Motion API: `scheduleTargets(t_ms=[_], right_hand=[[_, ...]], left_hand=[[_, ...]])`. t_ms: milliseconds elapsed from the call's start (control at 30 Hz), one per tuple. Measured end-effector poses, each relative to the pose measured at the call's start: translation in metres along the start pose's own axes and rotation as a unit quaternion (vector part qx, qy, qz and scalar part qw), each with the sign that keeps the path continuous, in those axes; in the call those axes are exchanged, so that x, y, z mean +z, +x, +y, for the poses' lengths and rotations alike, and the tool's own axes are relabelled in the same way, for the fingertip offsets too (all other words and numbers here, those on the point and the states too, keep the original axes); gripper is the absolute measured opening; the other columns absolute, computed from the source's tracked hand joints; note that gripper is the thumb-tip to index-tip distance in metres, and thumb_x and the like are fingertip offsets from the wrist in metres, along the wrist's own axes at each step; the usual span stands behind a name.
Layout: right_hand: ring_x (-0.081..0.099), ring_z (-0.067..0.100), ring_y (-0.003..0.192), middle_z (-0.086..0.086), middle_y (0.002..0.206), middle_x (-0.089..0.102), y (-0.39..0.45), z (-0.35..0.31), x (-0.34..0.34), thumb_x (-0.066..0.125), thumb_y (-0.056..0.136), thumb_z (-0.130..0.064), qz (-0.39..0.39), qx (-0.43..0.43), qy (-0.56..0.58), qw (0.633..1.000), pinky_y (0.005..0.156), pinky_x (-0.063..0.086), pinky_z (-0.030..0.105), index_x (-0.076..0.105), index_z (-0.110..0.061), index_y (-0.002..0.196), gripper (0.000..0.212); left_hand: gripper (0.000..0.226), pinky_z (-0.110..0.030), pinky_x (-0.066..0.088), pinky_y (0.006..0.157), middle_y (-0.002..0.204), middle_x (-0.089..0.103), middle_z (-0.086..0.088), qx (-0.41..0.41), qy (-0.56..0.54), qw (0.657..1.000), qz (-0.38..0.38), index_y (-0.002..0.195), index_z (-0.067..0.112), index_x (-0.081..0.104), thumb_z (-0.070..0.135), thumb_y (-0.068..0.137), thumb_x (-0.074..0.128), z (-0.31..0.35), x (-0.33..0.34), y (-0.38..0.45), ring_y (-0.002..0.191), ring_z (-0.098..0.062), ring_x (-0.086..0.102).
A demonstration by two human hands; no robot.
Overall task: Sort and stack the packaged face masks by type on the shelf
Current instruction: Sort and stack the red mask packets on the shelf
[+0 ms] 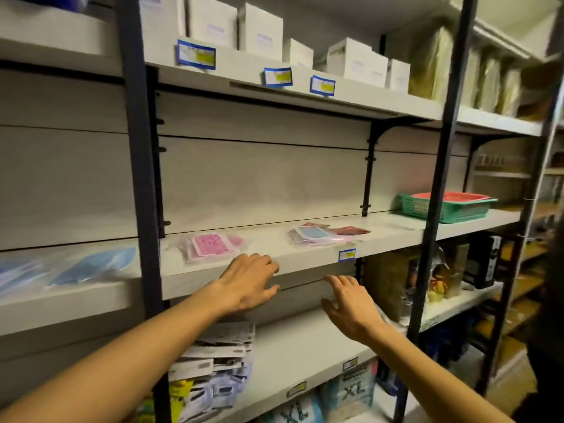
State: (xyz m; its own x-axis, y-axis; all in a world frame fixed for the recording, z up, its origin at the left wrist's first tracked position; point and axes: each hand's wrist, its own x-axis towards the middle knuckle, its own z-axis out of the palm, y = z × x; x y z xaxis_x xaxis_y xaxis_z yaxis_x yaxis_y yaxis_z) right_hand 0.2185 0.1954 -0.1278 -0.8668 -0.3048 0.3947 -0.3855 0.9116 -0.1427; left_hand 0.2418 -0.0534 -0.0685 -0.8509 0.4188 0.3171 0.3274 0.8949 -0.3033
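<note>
Two small piles of packaged masks lie on the middle shelf (274, 254). The pink pile (210, 244) is on the left, and a mixed pile with a blue pack on top (314, 235) and a dark red pack (349, 231) is further right. My left hand (248, 280) hovers at the shelf's front edge just below the pink pile, fingers relaxed and holding nothing. Lower and to the right, my right hand (351, 303) reaches toward the shelf front, fingers spread, holding nothing. Blue packaged masks (91, 265) lie on the neighbouring shelf at the left.
A green basket with a red lid (442, 206) stands at the right end of the middle shelf. White boxes (259, 29) line the shelf above. Carded packs (213, 367) are heaped on the shelf below. Black uprights (140, 178) frame the bay.
</note>
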Motion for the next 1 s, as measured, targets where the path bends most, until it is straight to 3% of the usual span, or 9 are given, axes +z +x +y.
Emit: scheduleTargets(t_ms=[100, 300, 433, 567, 733, 867, 933, 1000], right_hand=[[0.043, 0.024, 0.134, 0.002, 0.145, 0.051, 0.041, 0.034, -0.008, 0.049, 0.1, -0.044, 0.021, -0.026, -0.029, 0.999, 0.105, 0.042, 0.038, 0.04, -0.021, 0.149, 0.055], [0.05, 0.027, 0.127, 0.007, 0.14, 0.058, 0.12, 0.071, -0.028, 0.051, 0.099, -0.044, 0.047, 0.021, 0.02, 0.998, 0.102, 0.043, 0.036, 0.044, -0.015, 0.145, 0.055], [0.054, 0.03, 0.12, 0.008, 0.135, 0.061, 0.156, 0.093, -0.025, 0.052, 0.096, -0.049, 0.009, 0.07, 0.037, 0.997, 0.096, 0.049, 0.039, 0.052, -0.015, 0.135, 0.051], [0.062, 0.027, 0.1, 0.009, 0.114, 0.069, 0.194, 0.106, -0.016, 0.05, 0.094, -0.06, -0.001, 0.097, 0.061, 0.993, 0.087, 0.056, 0.041, 0.061, -0.014, 0.118, 0.053], [0.064, 0.025, 0.099, 0.006, 0.11, 0.069, 0.242, 0.108, -0.001, 0.056, 0.083, -0.074, -0.05, 0.112, 0.044, 0.992, 0.087, 0.057, 0.041, 0.061, -0.017, 0.111, 0.064], [0.067, 0.018, 0.093, 0.001, 0.106, 0.069, 0.279, 0.125, 0.009, 0.077, 0.075, -0.057, -0.113, 0.101, 0.128, 0.98, 0.083, 0.06, 0.036, 0.058, -0.019, 0.105, 0.052], [0.068, 0.02, 0.095, 0.004, 0.106, 0.07, 0.299, 0.14, 0.012, 0.087, 0.071, -0.041, -0.148, 0.12, 0.238, 0.953, 0.084, 0.06, 0.035, 0.063, -0.012, 0.109, 0.053], [0.069, 0.019, 0.087, 0.006, 0.101, 0.071, 0.314, 0.157, 0.013, 0.088, 0.072, -0.027, -0.159, 0.132, 0.317, 0.926, 0.073, 0.06, 0.029, 0.069, -0.005, 0.105, 0.044]], left_hand=[[0.051, -0.042, 0.046, 0.094, 0.134, 0.057, -0.003, -0.032, -0.016, 0.999, 0.003, 0.134, 0.021, 0.052, 0.055, 0.097, 0.042, -0.001, 0.008, 0.05, 0.117, -0.026, 0.056], [0.052, -0.04, 0.045, 0.096, 0.14, 0.054, -0.001, -0.099, -0.046, 0.994, -0.029, 0.137, 0.022, 0.051, 0.057, 0.099, 0.04, -0.01, 0.021, 0.119, 0.123, -0.026, 0.054], [0.056, -0.041, 0.044, 0.099, 0.142, 0.051, -0.002, -0.1, -0.045, 0.993, -0.048, 0.14, 0.023, 0.047, 0.059, 0.1, 0.034, -0.01, 0.036, 0.143, 0.124, -0.025, 0.053], [0.058, -0.041, 0.044, 0.099, 0.142, 0.051, -0.001, -0.103, -0.035, 0.993, -0.047, 0.14, 0.024, 0.048, 0.062, 0.101, 0.029, -0.02, 0.045, 0.162, 0.122, -0.023, 0.053], [0.056, -0.038, 0.045, 0.1, 0.142, 0.052, 0.002, -0.145, -0.055, 0.987, -0.04, 0.138, 0.025, 0.05, 0.061, 0.101, 0.028, -0.022, 0.06, 0.189, 0.122, -0.019, 0.054], [0.054, -0.036, 0.046, 0.096, 0.138, 0.056, 0.006, -0.214, -0.085, 0.973, -0.02, 0.134, 0.029, 0.053, 0.063, 0.1, 0.028, -0.028, 0.07, 0.215, 0.119, -0.017, 0.056], [0.051, -0.035, 0.048, 0.095, 0.136, 0.058, 0.008, -0.261, -0.115, 0.958, -0.013, 0.13, 0.031, 0.055, 0.064, 0.1, 0.031, -0.032, 0.076, 0.231, 0.117, -0.016, 0.059], [0.048, -0.034, 0.048, 0.093, 0.135, 0.06, 0.009, -0.305, -0.149, 0.941, -0.004, 0.126, 0.031, 0.058, 0.063, 0.099, 0.035, -0.034, 0.083, 0.249, 0.116, -0.017, 0.06]])
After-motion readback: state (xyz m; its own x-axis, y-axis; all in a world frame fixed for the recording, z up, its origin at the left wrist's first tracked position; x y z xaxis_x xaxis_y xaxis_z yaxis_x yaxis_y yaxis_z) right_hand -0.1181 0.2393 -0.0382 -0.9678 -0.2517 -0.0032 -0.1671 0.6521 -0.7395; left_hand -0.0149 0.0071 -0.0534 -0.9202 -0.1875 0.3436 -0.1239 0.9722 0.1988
